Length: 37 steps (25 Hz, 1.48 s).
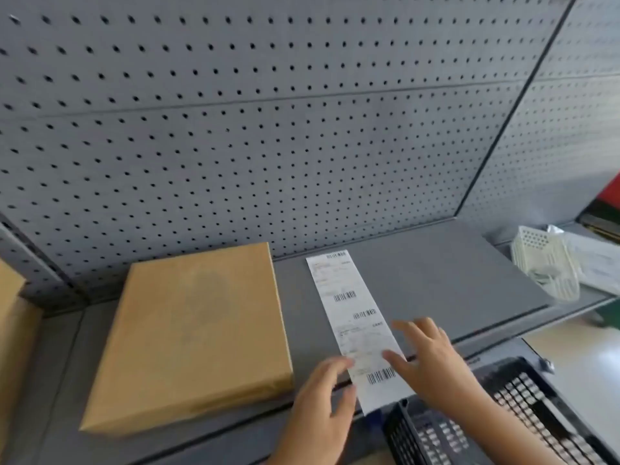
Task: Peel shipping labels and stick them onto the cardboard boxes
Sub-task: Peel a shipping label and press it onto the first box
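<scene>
A long white shipping label [352,317] with several barcodes lies on the grey shelf [436,270], its near end sticking out over the shelf's front edge. My left hand [323,401] touches the label's near left edge with its fingertips. My right hand [431,360] hovers over the label's right side, fingers spread, the thumb resting on the paper. A flat brown cardboard box [191,333] lies on the shelf just left of the label, with no label on its top face.
A grey pegboard wall [268,129] rises behind the shelf. A black plastic crate [496,417] stands at the bottom right, under my right hand. A white mesh basket [545,263] and papers [600,270] lie at the right. Another cardboard box [13,317] shows at the left edge.
</scene>
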Motion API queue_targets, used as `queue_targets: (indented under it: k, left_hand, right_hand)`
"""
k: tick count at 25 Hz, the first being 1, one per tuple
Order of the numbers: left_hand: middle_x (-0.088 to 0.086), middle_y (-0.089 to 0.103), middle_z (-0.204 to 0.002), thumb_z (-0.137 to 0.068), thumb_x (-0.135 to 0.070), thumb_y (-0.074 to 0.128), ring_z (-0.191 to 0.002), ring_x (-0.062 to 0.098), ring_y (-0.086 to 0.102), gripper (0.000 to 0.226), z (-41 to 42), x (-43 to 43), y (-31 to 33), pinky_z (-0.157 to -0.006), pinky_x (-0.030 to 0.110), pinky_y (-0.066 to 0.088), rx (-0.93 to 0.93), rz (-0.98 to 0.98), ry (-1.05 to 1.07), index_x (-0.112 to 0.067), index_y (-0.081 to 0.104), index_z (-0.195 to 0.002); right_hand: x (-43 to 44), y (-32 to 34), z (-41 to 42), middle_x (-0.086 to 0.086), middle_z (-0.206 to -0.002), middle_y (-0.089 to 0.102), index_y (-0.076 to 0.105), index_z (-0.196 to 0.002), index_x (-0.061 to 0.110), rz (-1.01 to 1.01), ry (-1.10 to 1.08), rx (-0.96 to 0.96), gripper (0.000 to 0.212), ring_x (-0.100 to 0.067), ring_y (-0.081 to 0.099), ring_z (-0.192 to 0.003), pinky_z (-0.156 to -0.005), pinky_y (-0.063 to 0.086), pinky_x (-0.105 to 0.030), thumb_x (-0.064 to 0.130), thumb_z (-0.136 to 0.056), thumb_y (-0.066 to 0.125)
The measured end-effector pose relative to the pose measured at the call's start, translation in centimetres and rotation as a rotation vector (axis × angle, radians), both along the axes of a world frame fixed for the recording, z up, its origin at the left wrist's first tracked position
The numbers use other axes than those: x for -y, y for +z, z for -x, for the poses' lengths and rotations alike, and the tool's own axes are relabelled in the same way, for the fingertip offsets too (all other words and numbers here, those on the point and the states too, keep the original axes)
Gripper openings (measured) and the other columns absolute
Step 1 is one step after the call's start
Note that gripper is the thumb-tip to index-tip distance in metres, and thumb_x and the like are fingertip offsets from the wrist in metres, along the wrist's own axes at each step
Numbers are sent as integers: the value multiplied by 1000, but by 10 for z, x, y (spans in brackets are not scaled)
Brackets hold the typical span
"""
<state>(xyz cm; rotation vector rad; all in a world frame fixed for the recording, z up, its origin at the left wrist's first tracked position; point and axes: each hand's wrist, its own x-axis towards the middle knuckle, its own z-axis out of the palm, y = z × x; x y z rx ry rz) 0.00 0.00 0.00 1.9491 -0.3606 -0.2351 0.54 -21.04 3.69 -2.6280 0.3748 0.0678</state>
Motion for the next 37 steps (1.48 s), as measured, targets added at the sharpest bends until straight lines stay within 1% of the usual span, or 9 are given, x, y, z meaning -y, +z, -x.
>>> queue_targets:
  k: [4,8,11,15,19,23,28,34,37]
  left_hand:
    - [-16,44,-151,-102,-27,57,-142,-2,37,45,-33,17,2,-112,1,18,149,-198,48,-21,49,-147]
    - [-8,26,-165,-105,-27,49,-154,5,17,56,-38,29,-2,-122,17,15,175,-358,-35,-17,33,-158]
    - [-6,23,-167,-106,-31,48,-155,6,12,56,-43,32,-4,-123,18,11,194,-371,-39,-17,33,-158]
    - [-8,30,-164,-105,-32,53,-152,3,22,51,-46,35,0,-121,17,19,125,-235,42,-17,43,-152]
    - [-9,41,-156,-100,-39,61,-146,5,36,56,-55,38,5,-122,32,32,-31,-9,149,-19,44,-149]
    - [-8,57,-138,-99,-39,62,-121,0,58,43,-61,45,23,-92,11,47,-300,247,241,-30,48,-139]
    - [2,70,-124,-103,-23,60,-104,14,70,31,-75,54,40,-80,24,53,-519,542,407,-22,51,-133]
    - [1,71,-120,-100,0,56,-99,16,73,41,-82,63,45,-67,26,56,-474,479,481,-27,52,-131]
    - [2,71,-121,-100,2,54,-100,17,73,43,-83,62,49,-68,26,57,-428,463,457,-31,52,-128]
  right_hand:
    - [-6,-8,-13,6,-165,12,17,-157,37,211,258,-141,96,-22,10,-151,-121,17,-45,86,-78,43]
    - [2,-20,-8,5,-168,-11,0,-158,40,242,372,-208,115,-20,-13,-153,-122,-3,-44,90,-68,51]
    - [4,-20,-8,7,-168,-3,4,-157,43,270,377,-141,105,-19,-5,-153,-122,2,-41,79,-75,58]
    - [10,-15,-14,10,-167,9,15,-155,47,203,372,-118,89,-17,8,-152,-121,11,-41,80,-80,47]
    - [15,-3,-19,12,-163,20,25,-153,47,78,335,-78,75,-16,25,-147,-118,26,-40,71,-87,51]
    - [12,8,-21,15,-158,27,31,-152,46,36,300,5,74,-14,37,-139,-113,32,-36,72,-85,51]
    - [11,9,-17,18,-155,27,28,-152,46,21,325,25,79,-10,35,-137,-113,36,-35,76,-83,51]
    - [13,16,-11,19,-160,18,25,-152,47,86,373,-3,82,-10,13,-148,-124,14,-43,85,-80,40]
    - [13,23,-23,15,-154,35,40,-147,43,110,332,157,58,-13,26,-146,-121,25,-46,65,-93,43]
